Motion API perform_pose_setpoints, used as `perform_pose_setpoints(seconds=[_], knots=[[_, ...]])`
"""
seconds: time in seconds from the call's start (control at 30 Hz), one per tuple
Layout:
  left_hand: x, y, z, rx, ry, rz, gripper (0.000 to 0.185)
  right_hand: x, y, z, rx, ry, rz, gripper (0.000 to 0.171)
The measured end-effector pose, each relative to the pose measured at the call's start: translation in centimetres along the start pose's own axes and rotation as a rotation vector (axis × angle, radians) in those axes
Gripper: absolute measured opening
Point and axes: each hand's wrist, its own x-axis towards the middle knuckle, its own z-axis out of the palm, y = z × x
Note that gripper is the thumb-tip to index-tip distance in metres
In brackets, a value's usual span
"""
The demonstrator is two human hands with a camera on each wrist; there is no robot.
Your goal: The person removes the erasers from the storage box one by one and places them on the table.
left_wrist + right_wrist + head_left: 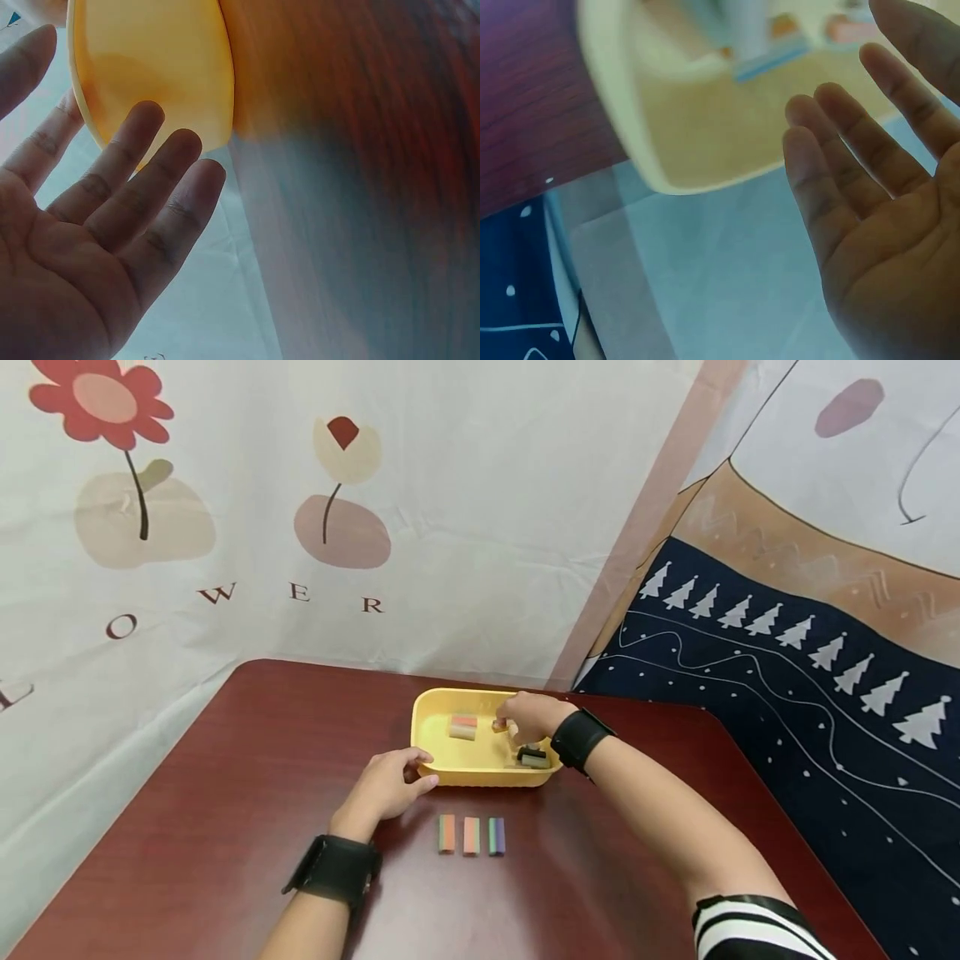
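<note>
My left hand (388, 783) is at the near left corner of a yellow plastic tray (480, 777), its fingertips at the rim. The left wrist view shows the fingers (180, 154) fairly straight beside the tray wall. Inside the tray's right half is my right hand (531, 717), fingertips down by a small orange-brown block (500, 726). In the right wrist view the fingers (802, 154) are spread and loosely bent, and no held thing shows. A pink and cream pair of blocks (462, 727) lies left of it; dark and grey blocks (534, 759) lie nearer me.
Three two-coloured strips stand in a row before the tray: green-orange (447, 834), pink-green (471, 837) and green-purple (497, 837). The dark red table (315, 718) meets a white printed cloth (480, 527) behind and a navy one (795, 710) at the right.
</note>
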Motion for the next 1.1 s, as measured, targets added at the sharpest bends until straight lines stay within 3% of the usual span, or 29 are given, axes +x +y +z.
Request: perform_pose_setpoints(seconds=[0.37,0.53,0.7,1.1], knots=[[-0.7,0.0,0.4,0.003,0.012,-0.004,0.026,2.0,0.8,2.3,-0.035,-0.078,0.102,0.046],[-0.6,-0.1,0.3,-0.005,0.020,-0.004,0.026,2.7,0.8,2.4,-0.096,-0.056,0.095,0.014],[-0.4,0.0,0.2,-0.004,0.014,-0.004,0.027,3.1,0.8,2.3,-0.148,-0.052,0.099,0.029],[-0.1,0.1,0.0,0.005,0.019,0.000,0.029,3.4,0.6,2.0,-0.197,-0.036,0.087,0.032]])
